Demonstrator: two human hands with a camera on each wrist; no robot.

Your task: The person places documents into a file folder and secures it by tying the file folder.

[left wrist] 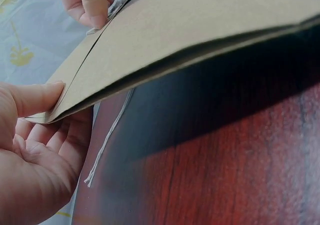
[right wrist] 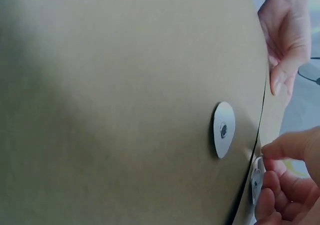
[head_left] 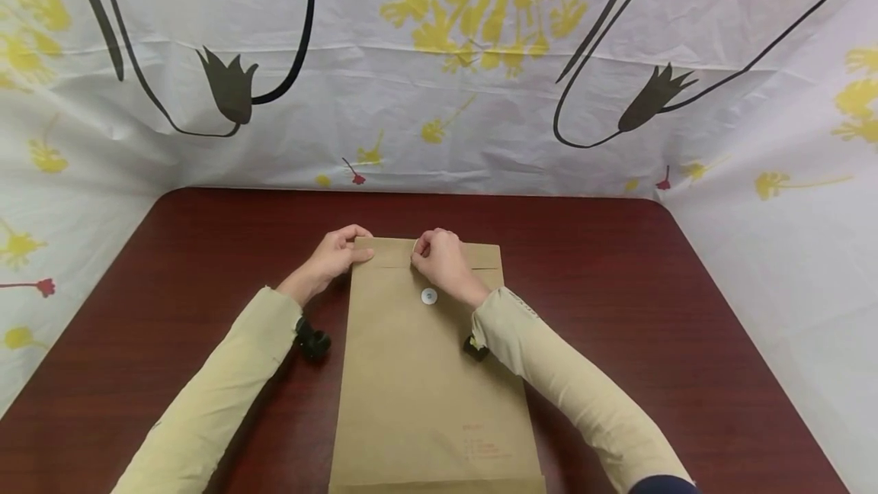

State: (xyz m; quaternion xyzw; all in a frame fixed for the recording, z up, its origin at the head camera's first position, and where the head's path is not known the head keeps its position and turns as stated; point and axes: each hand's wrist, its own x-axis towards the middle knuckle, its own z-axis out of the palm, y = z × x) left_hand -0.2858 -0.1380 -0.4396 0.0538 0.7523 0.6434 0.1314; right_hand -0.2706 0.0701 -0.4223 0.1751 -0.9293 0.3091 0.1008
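A brown paper string-tie envelope [head_left: 425, 380] lies lengthwise, flap end away from me. My left hand [head_left: 328, 256] grips its far left corner, thumb on top and fingers underneath, as the left wrist view shows. That end is lifted off the table. My right hand [head_left: 446, 261] pinches with thumb and fingertip at the white flap button [right wrist: 256, 180], whose disc is partly hidden by the fingers. A second white button [right wrist: 224, 130] with a metal rivet sits on the body just below the flap edge. White string [left wrist: 112, 127] hangs beneath the envelope, its two ends loose.
The envelope rests over a dark red wooden table [head_left: 171, 288]. White cloth [head_left: 446, 151] with flower prints hangs behind and along both sides. Small black wrist cameras, such as the left one [head_left: 313, 341], sit under both cuffs. Faint red print [head_left: 487, 444] marks the envelope's near end.
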